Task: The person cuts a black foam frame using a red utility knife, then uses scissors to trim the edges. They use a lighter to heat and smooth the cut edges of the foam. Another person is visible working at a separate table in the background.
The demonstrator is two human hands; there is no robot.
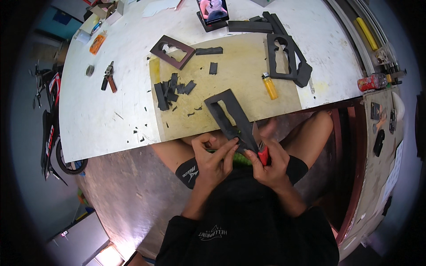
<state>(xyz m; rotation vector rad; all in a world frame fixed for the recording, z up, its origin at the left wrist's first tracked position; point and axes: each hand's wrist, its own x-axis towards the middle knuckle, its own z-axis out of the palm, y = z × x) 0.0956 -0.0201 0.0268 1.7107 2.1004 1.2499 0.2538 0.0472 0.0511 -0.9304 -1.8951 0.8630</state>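
Held over the near edge of the white worktop (91,117), above the lap: a long black rectangular frame with a shaped opening (242,123), slanting from eleven toward five o'clock. Touching this frame at its lower left edge, near six o'clock, with the fingertips of the bare left hand (217,155); cannot tell whether really pinching with this grip or only pressing. At five o'clock, with the bare right hand (271,160), closing the grip firmly around a red-handled knife with a narrow grey blade (264,155), and resting the thumb at the lower end of the frame. Pointing toward twelve with the blade, just beside the right edge of the frame. Going around from the held frame: at ten o'clock, a loose heap of flat black scraps (170,90); at eleven, a dark brown rectangular frame with a rounded opening (160,52); near twelve, a phone with a lit screen (213,11); at one, another black rectangular frame (272,57); between one and two, a yellow plastic lighter (270,87), lying on a yellowish flat sheet (244,57).
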